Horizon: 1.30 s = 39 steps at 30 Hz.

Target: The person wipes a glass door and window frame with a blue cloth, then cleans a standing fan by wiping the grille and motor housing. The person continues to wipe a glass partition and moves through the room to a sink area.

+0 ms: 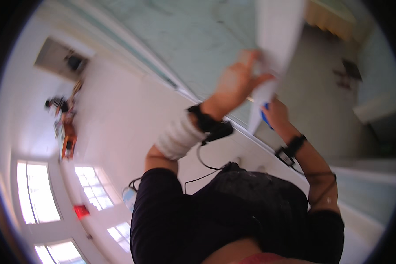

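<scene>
A long white door or window edge panel (277,36) runs down from the top of the view between pale greenish glass (184,43) and a darker room beyond. On its left side is my left hand (241,81), blurred, fingers spread with the thumb at the panel's face. My right hand (276,114) is at the panel's right edge, lower down, closed around a small blue object (266,116) whose kind I cannot tell. Both wrists wear black straps with small devices and cables. A pale sleeve covers my left forearm.
Beneath the glass runs a white metal frame rail (191,95). Far off at the left, a person (57,104) is near an orange-brown piece of furniture (68,142). Bright windows (38,191) and a red object (81,212) lie at the lower left. A dark stool-like object (351,71) stands beyond the panel.
</scene>
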### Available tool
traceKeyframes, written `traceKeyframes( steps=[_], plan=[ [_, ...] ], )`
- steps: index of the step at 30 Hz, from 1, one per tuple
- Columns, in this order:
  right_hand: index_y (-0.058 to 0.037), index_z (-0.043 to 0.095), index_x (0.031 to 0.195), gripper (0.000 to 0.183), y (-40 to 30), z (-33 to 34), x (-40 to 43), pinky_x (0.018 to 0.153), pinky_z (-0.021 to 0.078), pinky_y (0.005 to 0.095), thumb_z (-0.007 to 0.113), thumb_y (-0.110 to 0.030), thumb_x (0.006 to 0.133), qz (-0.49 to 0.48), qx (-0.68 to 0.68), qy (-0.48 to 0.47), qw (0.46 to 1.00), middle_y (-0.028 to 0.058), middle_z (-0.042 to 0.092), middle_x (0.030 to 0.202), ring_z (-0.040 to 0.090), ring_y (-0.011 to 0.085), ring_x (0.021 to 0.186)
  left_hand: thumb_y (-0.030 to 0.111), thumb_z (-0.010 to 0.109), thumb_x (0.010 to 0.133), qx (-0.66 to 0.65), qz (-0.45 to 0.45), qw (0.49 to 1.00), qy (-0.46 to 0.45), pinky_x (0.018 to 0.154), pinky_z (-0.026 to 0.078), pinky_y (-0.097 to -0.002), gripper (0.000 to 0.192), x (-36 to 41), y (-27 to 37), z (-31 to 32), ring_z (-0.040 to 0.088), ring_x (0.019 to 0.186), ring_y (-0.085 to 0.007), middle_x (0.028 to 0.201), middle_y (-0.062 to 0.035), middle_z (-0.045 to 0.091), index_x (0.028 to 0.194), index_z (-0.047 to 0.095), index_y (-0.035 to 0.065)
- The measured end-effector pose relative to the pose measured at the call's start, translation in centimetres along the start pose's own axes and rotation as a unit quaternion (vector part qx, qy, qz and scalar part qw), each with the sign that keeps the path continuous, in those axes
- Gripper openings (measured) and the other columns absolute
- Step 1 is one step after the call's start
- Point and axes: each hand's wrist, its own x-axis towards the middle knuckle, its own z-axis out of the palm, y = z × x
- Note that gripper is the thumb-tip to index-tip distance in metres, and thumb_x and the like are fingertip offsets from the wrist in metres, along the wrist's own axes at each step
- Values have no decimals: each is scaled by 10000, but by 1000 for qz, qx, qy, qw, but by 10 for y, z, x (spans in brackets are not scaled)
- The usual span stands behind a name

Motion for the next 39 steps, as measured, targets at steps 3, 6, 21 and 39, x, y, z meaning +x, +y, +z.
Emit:
traceKeyframes(
  steps=[3, 6, 21, 39],
  plan=[
    [54, 543, 1083, 396, -6, 5, -2, 546, 551, 451, 679, -219, 831, 37, 0, 1, 999, 176, 674, 714, 677, 364, 630, 117, 886, 707, 101, 123, 981, 110, 554, 461, -283, 646, 3, 13, 3, 518, 670, -196, 1160, -118, 579, 1228, 509, 52],
    [43, 506, 1011, 398, -16, 10, -3, 557, 539, 460, 706, -245, 823, 56, 7, -22, 998, 184, 649, 676, 664, 379, 623, 124, 895, 703, 174, 208, 950, 152, 531, 479, -281, 627, 3, 20, 2, 565, 708, -209, 1191, -150, 548, 1215, 545, 35],
    [22, 495, 1058, 420, -23, 43, -2, 694, 505, 517, 707, -251, 819, -36, 168, -150, 974, 225, 661, 829, 651, 435, 791, 81, 861, 740, 110, 50, 973, 196, 727, 494, -321, 857, -23, -6, 12, 492, 1044, -268, 1314, -188, 362, 1403, 323, 4],
    [0, 673, 879, 280, 225, -24, 14, 549, 532, 323, 681, -280, 886, 277, 575, -153, 754, 86, 686, 772, 659, 171, 632, -1, 720, 865, 210, 107, 944, 229, 561, 495, -266, 712, -24, -42, 19, 597, 788, -220, 1312, -219, 349, 1402, 255, -44]
  ],
)
